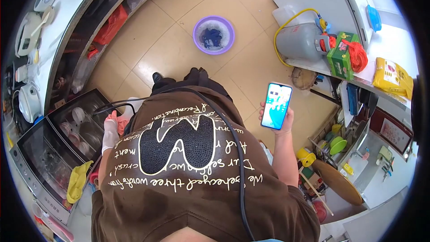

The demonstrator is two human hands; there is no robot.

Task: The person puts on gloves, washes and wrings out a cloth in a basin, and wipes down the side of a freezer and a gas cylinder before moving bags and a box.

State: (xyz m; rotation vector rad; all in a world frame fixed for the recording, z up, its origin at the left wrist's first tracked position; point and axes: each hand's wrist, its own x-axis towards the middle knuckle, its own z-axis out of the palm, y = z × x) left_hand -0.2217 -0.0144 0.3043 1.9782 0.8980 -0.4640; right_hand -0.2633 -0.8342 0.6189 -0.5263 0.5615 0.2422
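My right hand point(286, 118) is wrapped around a smartphone point(276, 106), held upright with its lit, mostly blue screen facing me. Thumb and fingers show along the phone's two sides. At my left side hangs my left hand point(112, 118), with a white covering point(109, 136) over its wrist and lower part. Its fingertips show only small, and I cannot make out whether they grip anything. Beside it is a pinkish-red item point(122, 125), partly hidden by my body. A black cable point(240, 161) runs down over my brown shirt point(215, 197).
A purple basin point(195, 40) with suds and dark cloth stands on the tiled floor point(179, 0). To the right are a grey gas cylinder point(298, 40), a green box point(340, 60) and a yellow packet point(393, 78). A glass-fronted cabinet of dishes point(80, 127) stands open at left.
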